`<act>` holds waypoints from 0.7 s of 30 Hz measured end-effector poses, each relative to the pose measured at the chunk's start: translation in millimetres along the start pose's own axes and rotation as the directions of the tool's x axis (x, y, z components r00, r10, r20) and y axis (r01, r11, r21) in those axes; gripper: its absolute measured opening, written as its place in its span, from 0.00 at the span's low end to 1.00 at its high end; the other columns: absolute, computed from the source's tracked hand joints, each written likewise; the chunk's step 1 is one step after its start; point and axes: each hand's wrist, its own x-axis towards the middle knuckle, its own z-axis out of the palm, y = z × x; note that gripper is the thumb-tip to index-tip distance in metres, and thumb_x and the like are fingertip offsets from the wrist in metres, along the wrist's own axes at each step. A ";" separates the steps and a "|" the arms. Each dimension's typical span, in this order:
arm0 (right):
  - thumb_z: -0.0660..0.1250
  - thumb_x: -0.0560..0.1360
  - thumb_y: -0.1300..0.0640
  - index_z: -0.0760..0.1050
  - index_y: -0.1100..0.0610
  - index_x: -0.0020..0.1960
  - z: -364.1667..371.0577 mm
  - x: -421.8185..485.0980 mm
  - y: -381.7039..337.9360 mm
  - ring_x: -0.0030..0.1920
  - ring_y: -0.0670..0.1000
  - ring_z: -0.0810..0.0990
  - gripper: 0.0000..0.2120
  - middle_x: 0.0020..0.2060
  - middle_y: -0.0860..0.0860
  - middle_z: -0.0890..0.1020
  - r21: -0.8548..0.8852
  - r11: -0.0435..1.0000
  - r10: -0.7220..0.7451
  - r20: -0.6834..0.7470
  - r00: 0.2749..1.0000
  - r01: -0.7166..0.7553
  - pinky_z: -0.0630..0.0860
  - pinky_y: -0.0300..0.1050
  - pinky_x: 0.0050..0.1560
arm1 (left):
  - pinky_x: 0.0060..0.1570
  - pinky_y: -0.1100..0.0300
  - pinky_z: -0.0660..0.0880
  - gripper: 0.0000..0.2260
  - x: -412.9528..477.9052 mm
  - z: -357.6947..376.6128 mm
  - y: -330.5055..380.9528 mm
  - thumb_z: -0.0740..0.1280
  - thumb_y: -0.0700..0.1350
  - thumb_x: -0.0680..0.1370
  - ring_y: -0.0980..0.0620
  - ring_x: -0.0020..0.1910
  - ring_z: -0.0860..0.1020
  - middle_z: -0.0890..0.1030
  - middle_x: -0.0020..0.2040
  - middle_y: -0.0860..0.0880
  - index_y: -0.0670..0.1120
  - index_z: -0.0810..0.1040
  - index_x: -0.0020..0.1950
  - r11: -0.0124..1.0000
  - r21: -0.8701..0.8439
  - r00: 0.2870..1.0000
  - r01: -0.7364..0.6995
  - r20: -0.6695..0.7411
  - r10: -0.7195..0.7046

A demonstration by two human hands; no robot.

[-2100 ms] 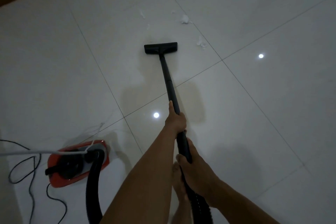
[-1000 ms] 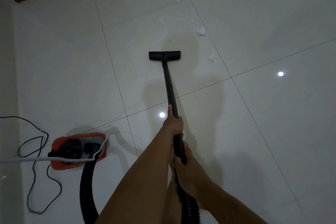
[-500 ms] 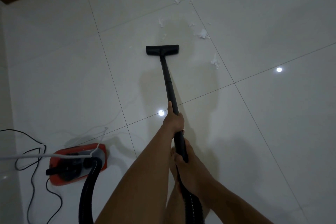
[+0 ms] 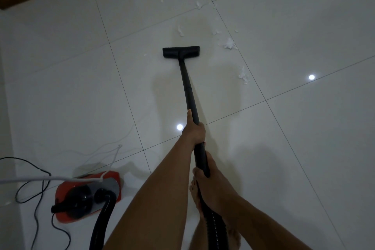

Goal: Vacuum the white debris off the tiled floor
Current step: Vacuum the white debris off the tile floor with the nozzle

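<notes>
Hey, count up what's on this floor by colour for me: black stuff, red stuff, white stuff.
Black: 3, nozzle, wand and hose
Red: 1, vacuum body
White: 5 clumps of debris that stand out, the biggest right of the nozzle, plus small flecks too fine to count
Total: 9

Both forearms are bare, with no sleeve showing anywhere up to the bottom edge of the view. The left hand (image 4: 193, 132) and the right hand (image 4: 213, 180) carry no glove, ring, watch or wristband that can be made out in the dim light. Below the arms a bare foot (image 4: 195, 195) shows on the floor, toes visible, without sock or shoe. The arms are slim and unmarked.
</notes>
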 end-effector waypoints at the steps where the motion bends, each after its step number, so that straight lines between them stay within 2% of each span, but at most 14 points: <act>1: 0.57 0.86 0.51 0.51 0.33 0.79 -1.6 3.2 -3.3 0.28 0.49 0.76 0.27 0.40 0.59 0.77 -0.014 1.000 -0.009 -0.004 1.000 0.009 0.76 0.40 0.28 | 0.31 0.56 0.77 0.31 3.5 -1.5 3.2 0.54 0.47 0.85 0.49 0.33 0.77 0.78 0.51 0.41 0.64 0.38 0.80 1.000 0.005 1.000 -0.005 0.000 0.005; 4: 0.56 0.86 0.51 0.51 0.36 0.80 -6.9 9.3 -12.8 0.29 0.47 0.77 0.26 0.41 0.58 0.77 -0.039 0.999 -0.023 0.002 1.000 0.023 0.75 0.37 0.28 | 0.36 0.53 0.80 0.32 12.1 -5.1 12.1 0.55 0.46 0.85 0.49 0.35 0.77 0.78 0.56 0.40 0.64 0.38 0.80 1.000 0.011 1.000 -0.018 -0.007 0.018; 6: 0.56 0.86 0.51 0.50 0.36 0.80 -8.3 10.6 -17.3 0.29 0.48 0.77 0.27 0.41 0.58 0.78 -0.022 1.000 -0.010 0.016 1.000 0.011 0.76 0.38 0.28 | 0.41 0.51 0.82 0.32 14.0 -6.2 15.6 0.55 0.46 0.85 0.49 0.35 0.77 0.78 0.53 0.42 0.64 0.38 0.80 1.000 0.007 1.000 -0.020 -0.015 0.020; 9: 0.56 0.86 0.52 0.50 0.35 0.80 -9.0 7.7 -19.5 0.29 0.49 0.77 0.27 0.41 0.59 0.77 -0.016 1.000 -0.003 0.020 1.000 0.003 0.76 0.39 0.28 | 0.42 0.51 0.81 0.32 11.2 -5.8 15.7 0.55 0.46 0.85 0.48 0.34 0.76 0.77 0.48 0.44 0.64 0.39 0.80 1.000 0.000 1.000 -0.020 -0.017 0.020; 12: 0.57 0.86 0.52 0.53 0.34 0.79 -10.7 0.8 -14.4 0.28 0.50 0.76 0.26 0.40 0.59 0.76 0.012 1.000 0.012 0.031 0.999 -0.012 0.77 0.41 0.29 | 0.43 0.51 0.81 0.32 4.0 -2.0 12.7 0.55 0.46 0.85 0.48 0.34 0.76 0.77 0.47 0.45 0.63 0.39 0.80 1.000 -0.009 1.000 -0.017 -0.015 0.016; 17: 0.56 0.86 0.53 0.52 0.37 0.80 -14.1 -18.6 2.4 0.29 0.48 0.77 0.26 0.42 0.58 0.78 -0.064 0.998 0.003 0.031 1.000 -0.001 0.75 0.38 0.27 | 0.38 0.54 0.80 0.32 -16.0 10.5 -4.4 0.55 0.46 0.85 0.49 0.33 0.75 0.78 0.48 0.43 0.65 0.38 0.80 0.999 -0.049 1.000 0.010 -0.005 -0.011; 21: 0.57 0.86 0.52 0.50 0.34 0.79 -13.3 -40.6 19.1 0.27 0.49 0.77 0.27 0.42 0.60 0.78 -0.060 0.998 0.029 0.055 0.998 -0.026 0.75 0.40 0.25 | 0.36 0.54 0.79 0.32 -35.1 22.5 -24.6 0.55 0.47 0.85 0.48 0.33 0.76 0.78 0.48 0.42 0.65 0.38 0.79 0.998 -0.055 1.000 0.019 -0.007 -0.020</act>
